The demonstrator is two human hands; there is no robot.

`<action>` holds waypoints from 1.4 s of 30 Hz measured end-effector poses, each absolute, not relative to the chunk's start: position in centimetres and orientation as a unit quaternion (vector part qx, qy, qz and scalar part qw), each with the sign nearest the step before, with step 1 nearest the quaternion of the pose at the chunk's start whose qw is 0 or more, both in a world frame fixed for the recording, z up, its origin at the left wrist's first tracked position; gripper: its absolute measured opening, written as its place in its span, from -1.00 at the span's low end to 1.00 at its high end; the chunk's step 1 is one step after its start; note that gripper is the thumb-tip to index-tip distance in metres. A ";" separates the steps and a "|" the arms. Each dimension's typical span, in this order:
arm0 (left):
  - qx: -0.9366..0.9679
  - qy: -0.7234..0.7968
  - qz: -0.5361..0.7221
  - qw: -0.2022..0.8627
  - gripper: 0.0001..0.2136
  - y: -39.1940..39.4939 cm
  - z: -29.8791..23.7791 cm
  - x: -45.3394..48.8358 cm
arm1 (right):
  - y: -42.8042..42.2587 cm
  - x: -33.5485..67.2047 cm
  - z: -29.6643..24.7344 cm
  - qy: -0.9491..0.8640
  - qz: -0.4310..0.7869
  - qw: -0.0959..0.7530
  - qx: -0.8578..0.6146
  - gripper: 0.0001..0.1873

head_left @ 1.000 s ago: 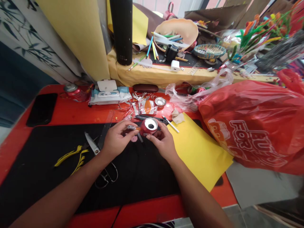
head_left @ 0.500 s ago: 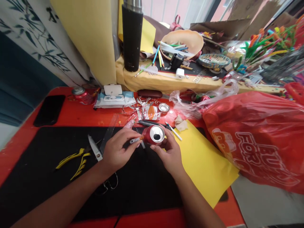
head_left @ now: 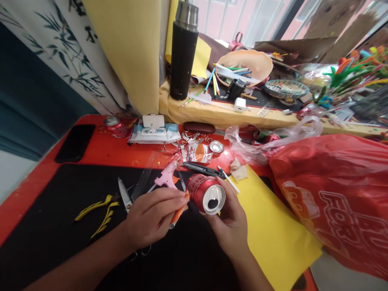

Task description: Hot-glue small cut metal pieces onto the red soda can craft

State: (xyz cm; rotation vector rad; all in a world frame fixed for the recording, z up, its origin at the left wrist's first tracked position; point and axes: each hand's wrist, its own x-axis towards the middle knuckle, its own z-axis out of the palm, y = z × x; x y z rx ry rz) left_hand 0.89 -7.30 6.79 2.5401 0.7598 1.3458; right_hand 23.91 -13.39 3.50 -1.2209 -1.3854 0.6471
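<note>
My right hand [head_left: 232, 226] is wrapped round a red drink can [head_left: 198, 192], tilted so that its silver top with the open mouth faces me. Between the bent fingers of my left hand [head_left: 151, 214] is a small orange piece [head_left: 179, 213] with a pale, silvery end; its exact kind I cannot make out. This piece is close beside the can's left side, and whether they touch is unclear. Just beyond the hands lie a pink glue gun [head_left: 167, 176] and a dark utility knife [head_left: 203, 169]. Scissors [head_left: 124, 194], partly hidden by my left arm, and yellow-handled pliers [head_left: 103, 214] rest on the black mat [head_left: 54, 226].
Yellow paper [head_left: 273, 230] and a bulging red plastic bag [head_left: 330, 198] occupy the right side. Along the back are a phone [head_left: 75, 142], another can [head_left: 116, 127], a wipes pack [head_left: 155, 132] and metal scraps [head_left: 198, 153]. A black flask [head_left: 183, 54] stands on the sill.
The view has shifted, and both hands sit lower in it. The can has turned, showing more of its red side. My left hand has rotated, with the orange piece now showing more below its fingers.
</note>
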 end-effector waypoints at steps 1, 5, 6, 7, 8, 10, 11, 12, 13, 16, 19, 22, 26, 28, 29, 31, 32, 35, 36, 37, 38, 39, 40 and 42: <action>0.849 0.259 0.450 0.093 -0.84 -7.3 6.9 0.9 | -13.4 23.9 3.5 -0.587 0.276 0.558 -0.518 -0.29; 0.840 0.268 0.454 0.132 -0.85 -7.3 7.2 1.1 | -13.6 23.9 3.5 -0.587 0.280 0.552 -0.523 -0.29; 0.838 0.269 0.455 0.136 -0.85 -7.3 7.2 1.1 | -13.7 24.0 3.5 -0.587 0.280 0.550 -0.523 -0.30; 0.837 0.269 0.456 0.138 -0.84 -7.3 7.2 1.1 | -13.7 24.0 3.5 -0.587 0.280 0.550 -0.523 -0.31; 0.837 0.268 0.456 0.139 -0.83 -7.3 7.2 1.1 | -13.7 24.0 3.5 -0.587 0.281 0.550 -0.523 -0.31; 0.837 0.266 0.455 0.146 -0.81 -7.3 7.2 1.0 | -13.8 24.0 3.5 -0.587 0.284 0.550 -0.521 -0.32; 0.837 0.264 0.456 0.151 -0.81 -7.2 7.2 1.0 | -13.7 24.1 3.5 -0.587 0.286 0.550 -0.521 -0.32; 0.835 0.264 0.457 0.155 -0.82 -7.2 7.2 1.1 | -13.7 24.1 3.6 -0.587 0.288 0.550 -0.521 -0.32; 0.834 0.263 0.459 0.159 -0.82 -7.1 7.2 1.1 | -13.7 24.1 3.6 -0.586 0.289 0.549 -0.521 -0.32; 0.829 0.266 0.463 0.167 -0.83 -7.1 7.2 1.2 | -13.7 24.1 3.6 -0.582 0.294 0.545 -0.526 -0.33; 0.826 0.271 0.462 0.175 -0.82 -7.1 7.2 1.2 | -13.6 24.1 3.5 -0.580 0.299 0.543 -0.529 -0.32; 0.825 0.272 0.460 0.184 -0.82 -7.2 7.1 1.2 | -13.6 24.1 3.5 -0.580 0.301 0.542 -0.528 -0.32; 0.815 0.272 0.468 0.207 -0.82 -7.1 6.7 1.4 | -13.4 24.0 3.5 -0.574 0.309 0.549 -0.522 -0.31; 0.806 0.275 0.475 0.223 -0.81 -7.0 6.4 1.4 | -13.3 24.1 3.5 -0.572 0.315 0.549 -0.522 -0.31; 0.802 0.276 0.478 0.229 -0.80 -7.0 6.3 1.4 | -13.3 24.1 3.4 -0.572 0.316 0.547 -0.523 -0.31; 0.795 0.278 0.482 0.240 -0.78 -7.0 6.0 1.4 | -13.3 24.1 3.3 -0.568 0.320 0.541 -0.531 -0.32; 0.792 0.281 0.484 0.244 -0.76 -7.0 5.9 1.5 | -13.3 24.1 3.2 -0.563 0.324 0.540 -0.536 -0.32; 0.777 0.301 0.488 0.259 -0.74 -7.0 5.5 1.6 | -13.2 24.0 2.8 -0.539 0.342 0.542 -0.546 -0.32; 0.772 0.310 0.489 0.264 -0.73 -6.9 5.3 1.7 | -13.1 23.9 2.7 -0.530 0.349 0.544 -0.549 -0.31; 0.765 0.320 0.489 0.270 -0.73 -6.8 5.1 1.8 | -13.0 23.9 2.6 -0.521 0.357 0.546 -0.551 -0.31; 0.757 0.331 0.490 0.277 -0.74 -6.8 4.9 1.9 | -12.9 23.8 2.4 -0.513 0.365 0.547 -0.552 -0.30; 0.748 0.344 0.489 0.286 -0.76 -6.7 4.6 2.1 | -12.7 23.8 2.3 -0.503 0.377 0.546 -0.553 -0.29; 0.736 0.360 0.489 0.299 -0.78 -6.6 4.3 2.3 | -12.6 23.7 2.1 -0.491 0.391 0.548 -0.552 -0.28; 0.707 0.388 0.492 0.328 -0.85 -6.4 3.8 2.6 | -12.3 23.7 1.8 -0.467 0.422 0.551 -0.548 -0.25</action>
